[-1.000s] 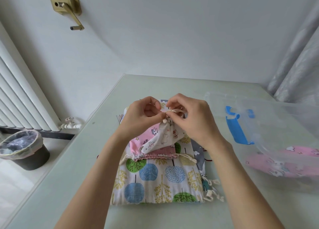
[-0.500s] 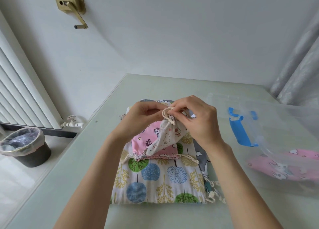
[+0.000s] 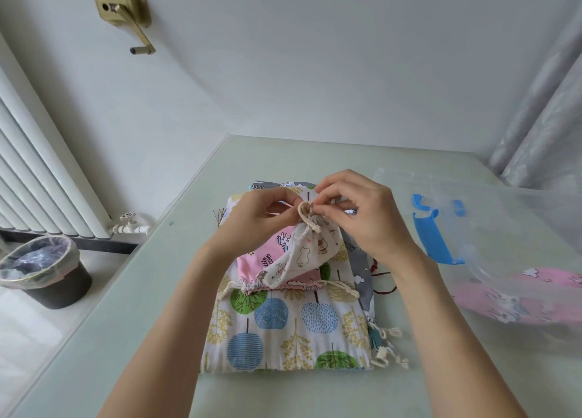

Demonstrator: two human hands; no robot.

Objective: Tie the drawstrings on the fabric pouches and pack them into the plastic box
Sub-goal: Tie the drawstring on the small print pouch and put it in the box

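A small cream pouch (image 3: 307, 253) with animal prints hangs above a stack of pouches. My left hand (image 3: 261, 220) and my right hand (image 3: 359, 212) pinch its gathered neck and cream drawstring (image 3: 307, 211) from either side. Under it lies a pink pouch (image 3: 267, 257) on a large tree-print pouch (image 3: 283, 326), with a grey pouch (image 3: 362, 275) beneath at the right. The clear plastic box (image 3: 516, 228) with blue latches (image 3: 433, 238) stands to the right and holds a pink pouch (image 3: 516, 294).
The pale green table (image 3: 132, 307) ends at the left near a white radiator (image 3: 37, 171) and a dark bin (image 3: 47, 272) on the floor. A brass crank (image 3: 126, 14) hangs on the wall. Curtains (image 3: 541, 118) hang at the back right.
Both hands have kept working the drawstring at the cream pouch's neck; the neck now looks gathered tighter. The stack and the box have stayed put.
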